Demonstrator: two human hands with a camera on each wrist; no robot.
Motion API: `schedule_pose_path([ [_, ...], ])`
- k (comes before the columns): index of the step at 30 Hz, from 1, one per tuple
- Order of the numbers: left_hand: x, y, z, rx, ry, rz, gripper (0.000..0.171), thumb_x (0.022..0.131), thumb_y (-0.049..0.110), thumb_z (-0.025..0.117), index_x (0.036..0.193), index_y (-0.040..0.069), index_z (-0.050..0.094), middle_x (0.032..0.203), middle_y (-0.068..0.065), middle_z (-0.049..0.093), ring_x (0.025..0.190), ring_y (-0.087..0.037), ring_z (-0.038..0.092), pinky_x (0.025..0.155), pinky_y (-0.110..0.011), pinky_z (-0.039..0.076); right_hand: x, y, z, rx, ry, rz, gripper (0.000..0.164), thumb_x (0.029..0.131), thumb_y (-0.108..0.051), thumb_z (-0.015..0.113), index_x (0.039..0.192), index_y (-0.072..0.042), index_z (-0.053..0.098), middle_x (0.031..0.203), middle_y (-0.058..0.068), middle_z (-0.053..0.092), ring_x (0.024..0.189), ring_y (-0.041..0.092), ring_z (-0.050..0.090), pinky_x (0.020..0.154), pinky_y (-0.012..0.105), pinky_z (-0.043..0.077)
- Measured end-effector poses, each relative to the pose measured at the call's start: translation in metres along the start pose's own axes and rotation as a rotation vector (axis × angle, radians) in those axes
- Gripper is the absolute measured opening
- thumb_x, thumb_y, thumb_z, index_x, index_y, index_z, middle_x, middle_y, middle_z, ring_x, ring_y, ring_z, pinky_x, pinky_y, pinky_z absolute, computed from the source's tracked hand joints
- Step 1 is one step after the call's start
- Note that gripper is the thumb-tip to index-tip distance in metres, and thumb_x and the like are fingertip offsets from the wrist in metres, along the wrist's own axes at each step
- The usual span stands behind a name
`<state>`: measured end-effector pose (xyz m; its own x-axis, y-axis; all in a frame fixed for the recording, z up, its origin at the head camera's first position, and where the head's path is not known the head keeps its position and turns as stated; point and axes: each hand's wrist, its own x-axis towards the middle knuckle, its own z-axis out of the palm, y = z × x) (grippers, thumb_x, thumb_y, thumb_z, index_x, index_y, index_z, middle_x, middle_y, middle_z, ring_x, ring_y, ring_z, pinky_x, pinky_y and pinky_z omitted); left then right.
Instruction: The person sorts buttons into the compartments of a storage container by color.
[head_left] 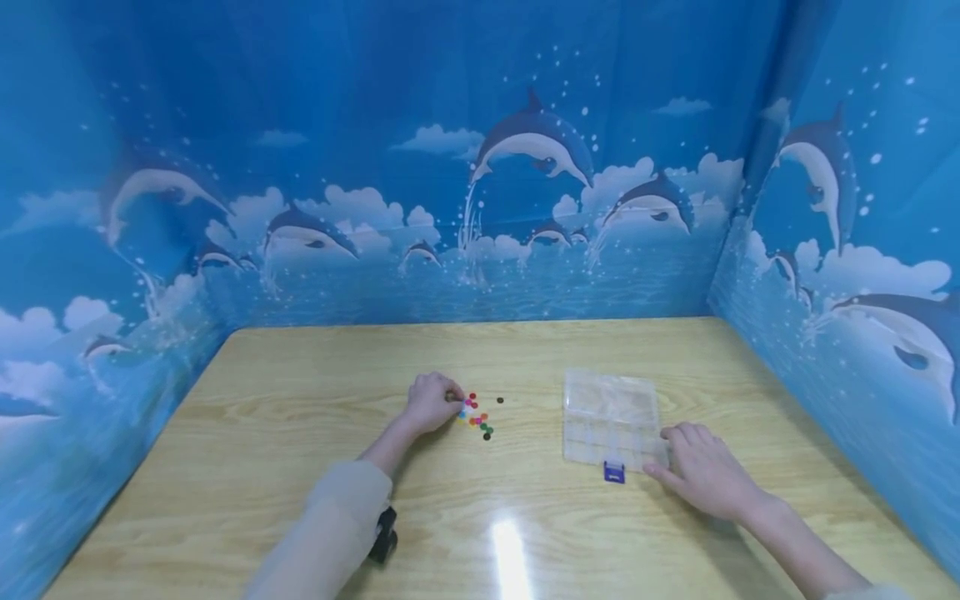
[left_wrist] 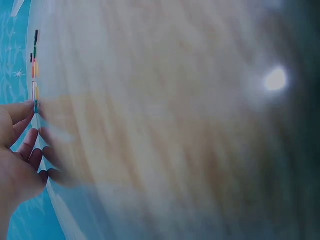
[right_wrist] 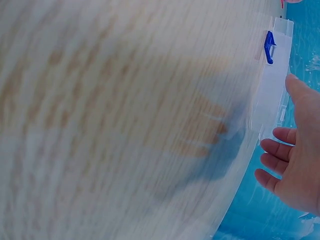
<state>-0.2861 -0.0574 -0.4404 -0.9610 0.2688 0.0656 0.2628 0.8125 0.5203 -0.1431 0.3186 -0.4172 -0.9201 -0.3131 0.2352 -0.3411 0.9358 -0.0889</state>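
Small coloured round discs (head_left: 478, 422) lie scattered near the middle of the table. My left hand (head_left: 431, 404) is at their left edge, its fingers bent down toward the tabletop. In the left wrist view, the tips of its thumb and forefinger come together beside a blue disc (left_wrist: 36, 107); I cannot tell whether they pinch it. A clear plastic compartment box (head_left: 611, 417) with a blue latch (head_left: 614, 472) lies to the right. My right hand (head_left: 705, 471) is at its right side, thumb and forefinger against the edge, the other fingers loosely bent.
One dark disc (head_left: 500, 400) sits apart from the rest, toward the back. The wooden table (head_left: 300, 375) is bordered by blue dolphin-print curtains (head_left: 360, 250) behind and at both sides. A black device (head_left: 384, 535) is on the left wrist.
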Motion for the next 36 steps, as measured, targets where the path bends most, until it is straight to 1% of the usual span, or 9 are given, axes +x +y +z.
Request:
schedule_pose_path([
  [3,-0.0003,0.0012,0.0025,-0.004,0.001,-0.031,0.006,0.078,0.015,0.07,0.084,0.015,0.07,0.101,-0.006,0.056,0.1,-0.025,0.043,0.089,-0.044,0.032,0.0,-0.0003,0.0004,-0.001,0.005,0.001,0.057,0.084,-0.038,0.065,0.112,0.011,0.052,0.105,0.023,0.055,0.098,0.039,0.05,0.082,0.053,0.042],
  [10,-0.0018,-0.0008,0.0036,-0.013,0.029,-0.022,0.004,0.079,0.013,0.07,0.083,0.014,0.07,0.099,-0.006,0.057,0.099,-0.026,0.044,0.088,-0.045,0.032,-0.0005,-0.0008,0.0005,0.001,0.005,-0.004,0.057,0.084,-0.037,0.065,0.111,0.012,0.052,0.105,0.023,0.054,0.098,0.038,0.05,0.081,0.052,0.042],
  [21,0.0016,-0.0014,0.006,0.01,0.024,-0.054,0.005,0.078,0.013,0.07,0.082,0.014,0.07,0.101,-0.006,0.056,0.1,-0.026,0.044,0.091,-0.044,0.032,-0.0024,0.0022,0.0035,-0.006,0.001,-0.019,0.059,0.084,-0.037,0.065,0.113,0.012,0.051,0.108,0.024,0.053,0.1,0.039,0.049,0.085,0.053,0.04],
  [30,0.0019,0.0011,0.0068,0.01,0.02,-0.106,0.005,0.08,0.015,0.071,0.082,0.012,0.069,0.1,-0.006,0.055,0.099,-0.025,0.044,0.091,-0.042,0.033,-0.0032,0.0027,0.0036,0.003,-0.007,-0.017,0.06,0.085,-0.038,0.065,0.114,0.012,0.051,0.108,0.024,0.053,0.101,0.039,0.048,0.086,0.053,0.04],
  [33,0.002,0.0009,0.0057,-0.001,0.017,-0.107,0.005,0.079,0.016,0.071,0.08,0.011,0.069,0.097,-0.006,0.054,0.097,-0.024,0.044,0.09,-0.042,0.033,-0.0032,0.0023,0.0041,-0.002,-0.002,-0.013,0.058,0.085,-0.036,0.065,0.114,0.012,0.051,0.108,0.025,0.053,0.102,0.04,0.048,0.087,0.054,0.039],
  [36,0.0023,0.0007,0.0042,-0.013,0.01,-0.1,0.006,0.079,0.016,0.071,0.079,0.011,0.069,0.095,-0.005,0.054,0.095,-0.024,0.044,0.088,-0.041,0.033,-0.0031,0.0017,0.005,-0.008,0.007,-0.002,0.053,0.085,-0.033,0.064,0.112,0.011,0.051,0.107,0.024,0.053,0.101,0.04,0.048,0.086,0.054,0.039],
])
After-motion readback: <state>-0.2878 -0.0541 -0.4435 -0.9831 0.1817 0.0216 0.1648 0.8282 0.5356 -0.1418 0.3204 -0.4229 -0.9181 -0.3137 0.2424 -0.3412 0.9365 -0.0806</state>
